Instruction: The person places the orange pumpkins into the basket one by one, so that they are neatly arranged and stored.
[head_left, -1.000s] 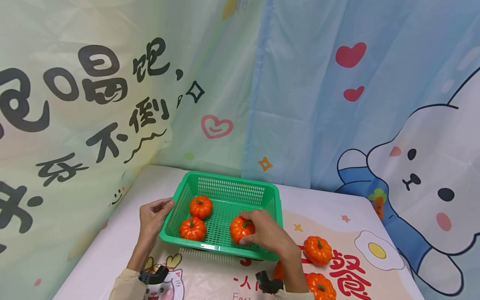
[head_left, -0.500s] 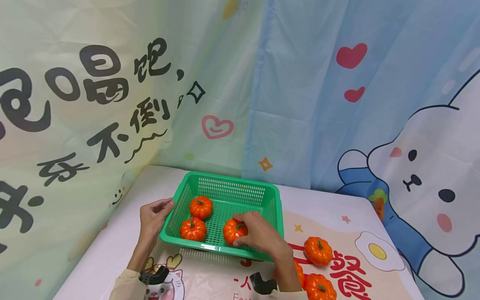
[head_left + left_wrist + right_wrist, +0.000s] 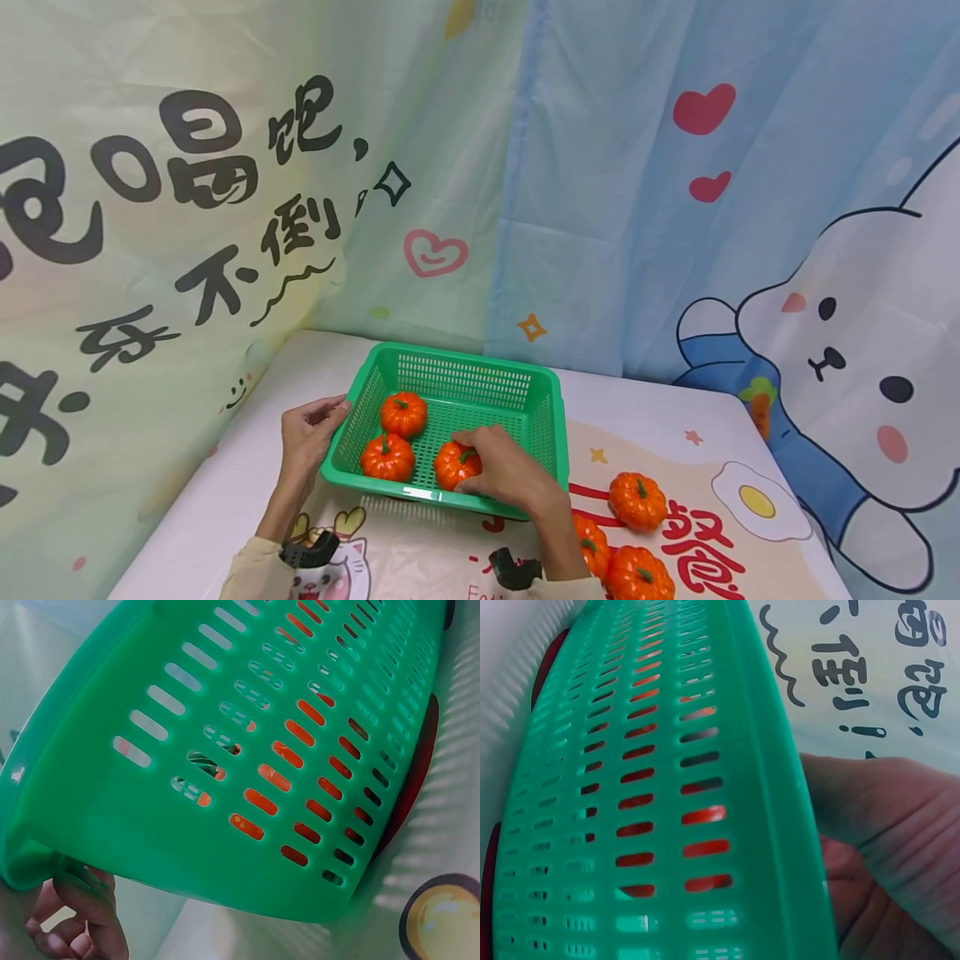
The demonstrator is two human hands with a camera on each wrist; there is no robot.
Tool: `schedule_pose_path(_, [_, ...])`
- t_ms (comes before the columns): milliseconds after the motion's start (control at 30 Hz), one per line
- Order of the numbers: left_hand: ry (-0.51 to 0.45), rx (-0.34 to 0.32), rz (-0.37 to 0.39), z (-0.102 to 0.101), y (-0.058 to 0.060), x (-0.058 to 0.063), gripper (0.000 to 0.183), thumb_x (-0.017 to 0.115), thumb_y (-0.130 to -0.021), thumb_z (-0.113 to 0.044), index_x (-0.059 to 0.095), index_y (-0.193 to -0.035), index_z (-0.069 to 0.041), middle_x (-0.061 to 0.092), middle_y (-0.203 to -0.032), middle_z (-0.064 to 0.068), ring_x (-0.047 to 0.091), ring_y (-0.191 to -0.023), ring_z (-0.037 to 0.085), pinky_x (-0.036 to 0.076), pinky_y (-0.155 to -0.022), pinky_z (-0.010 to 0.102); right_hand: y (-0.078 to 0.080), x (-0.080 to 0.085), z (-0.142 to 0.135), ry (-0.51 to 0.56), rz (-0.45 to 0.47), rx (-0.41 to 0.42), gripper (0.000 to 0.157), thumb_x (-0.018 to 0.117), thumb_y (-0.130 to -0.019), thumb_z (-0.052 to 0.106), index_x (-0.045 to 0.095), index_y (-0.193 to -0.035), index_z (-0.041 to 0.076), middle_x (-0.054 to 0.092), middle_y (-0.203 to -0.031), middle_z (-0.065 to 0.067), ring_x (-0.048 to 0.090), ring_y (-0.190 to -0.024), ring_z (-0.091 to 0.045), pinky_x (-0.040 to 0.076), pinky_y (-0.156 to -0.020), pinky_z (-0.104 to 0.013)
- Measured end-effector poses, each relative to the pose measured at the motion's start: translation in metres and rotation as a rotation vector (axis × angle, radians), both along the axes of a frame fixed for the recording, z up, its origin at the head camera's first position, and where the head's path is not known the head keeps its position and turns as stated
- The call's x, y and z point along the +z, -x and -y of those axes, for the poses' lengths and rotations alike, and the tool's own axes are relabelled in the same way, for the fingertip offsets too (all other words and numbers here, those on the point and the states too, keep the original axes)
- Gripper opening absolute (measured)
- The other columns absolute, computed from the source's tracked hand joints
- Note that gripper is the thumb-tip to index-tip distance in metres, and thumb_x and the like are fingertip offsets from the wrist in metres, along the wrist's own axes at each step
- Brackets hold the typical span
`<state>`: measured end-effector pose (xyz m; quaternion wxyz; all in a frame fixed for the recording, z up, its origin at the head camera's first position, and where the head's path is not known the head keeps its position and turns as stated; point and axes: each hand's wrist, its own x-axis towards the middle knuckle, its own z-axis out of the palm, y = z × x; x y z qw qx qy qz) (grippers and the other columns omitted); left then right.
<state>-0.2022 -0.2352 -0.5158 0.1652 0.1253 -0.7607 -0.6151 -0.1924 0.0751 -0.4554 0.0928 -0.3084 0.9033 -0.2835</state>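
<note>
Held pumpkin [image 3: 453,466] shifted left — pinched in right hand [image 3: 506,468], just right of front-left pumpkin [image 3: 387,458]; left hand [image 3: 309,429] grips basket [image 3: 465,359] at left rim.

Beyond the left fingers [image 3: 318,406] and off to their left, I see a pale green cloth [image 3: 427,125] hanging, with big dark Chinese lettering [image 3: 208,154]. Past the right fingers [image 3: 483,436] hangs a blue curtain [image 3: 570,208] with a red heart [image 3: 703,109], and farther right a white cartoon animal [image 3: 847,367]. Beneath the fingers, the white worktop [image 3: 225,483] carries printed pictures: a fried egg [image 3: 757,502] well right of the right fingers, a cartoon cat [image 3: 348,575] nearer the person than the left ones.
</note>
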Motion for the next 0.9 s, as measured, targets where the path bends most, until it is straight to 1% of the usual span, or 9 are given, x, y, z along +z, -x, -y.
schedule_pose_path(100, [0.001,0.002,-0.003,0.000,0.000,0.000,0.029,0.078,-0.103,-0.020,0.081,-0.124,0.001,0.080,-0.096,0.005,0.065,-0.080,0.005,0.053,-0.071,0.019,0.001,-0.002,0.003,-0.005,-0.008,0.008,0.054,0.095,-0.085,0.015,0.075,-0.133,0.005,0.075,-0.109,-0.002,0.061,-0.100,-0.018,0.054,-0.082,-0.027])
schedule_pose_path(300, [-0.001,0.002,-0.009,-0.001,0.000,0.000,0.028,0.078,-0.103,-0.018,0.081,-0.123,0.001,0.080,-0.094,0.005,0.064,-0.079,0.005,0.053,-0.070,0.018,0.007,-0.008,0.009,0.026,-0.034,0.053,0.051,0.096,-0.083,0.013,0.077,-0.130,0.004,0.077,-0.102,-0.002,0.063,-0.091,-0.016,0.053,-0.078,-0.023])
schedule_pose_path(400, [0.001,0.004,-0.010,-0.001,0.000,0.000,0.028,0.077,-0.103,-0.018,0.081,-0.123,0.001,0.080,-0.095,0.005,0.064,-0.078,0.005,0.053,-0.070,0.018,0.009,-0.011,0.012,0.019,-0.036,0.053,0.053,0.096,-0.083,0.013,0.076,-0.132,0.004,0.076,-0.102,0.000,0.061,-0.091,-0.015,0.051,-0.078,-0.021])
schedule_pose_path(600, [0.001,0.006,-0.007,-0.001,0.000,0.001,0.028,0.077,-0.103,-0.018,0.081,-0.123,0.001,0.081,-0.096,0.007,0.065,-0.078,0.004,0.054,-0.070,0.018,0.010,-0.016,0.017,0.024,-0.031,0.061,0.044,0.094,-0.085,0.009,0.078,-0.125,0.006,0.073,-0.095,0.001,0.061,-0.087,-0.017,0.048,-0.074,-0.020])
schedule_pose_path(700, [0.001,0.006,-0.006,-0.001,0.000,0.001,0.028,0.077,-0.103,-0.018,0.081,-0.123,0.001,0.081,-0.097,0.008,0.065,-0.078,0.004,0.054,-0.070,0.018,0.010,-0.018,0.019,0.018,-0.037,0.057,0.043,0.094,-0.085,0.009,0.078,-0.125,0.006,0.073,-0.095,0.001,0.060,-0.087,-0.015,0.048,-0.073,-0.019])
schedule_pose_path(767, [0.005,0.005,-0.006,-0.001,-0.001,0.001,0.028,0.077,-0.103,-0.018,0.081,-0.124,0.001,0.081,-0.097,0.009,0.065,-0.078,0.004,0.054,-0.070,0.018,0.010,-0.019,0.019,0.018,-0.033,0.051,0.046,0.094,-0.085,0.009,0.078,-0.128,0.005,0.075,-0.097,0.000,0.061,-0.088,-0.015,0.049,-0.075,-0.020])
schedule_pose_path(900, [0.013,0.004,-0.003,-0.001,-0.001,0.001,0.030,0.077,-0.104,-0.020,0.081,-0.125,0.001,0.081,-0.099,0.009,0.064,-0.080,0.005,0.054,-0.070,0.018,0.008,-0.021,0.019,0.005,-0.031,0.020,0.056,0.095,-0.084,0.012,0.075,-0.136,0.002,0.080,-0.115,-0.007,0.062,-0.100,-0.019,0.053,-0.086,-0.026])
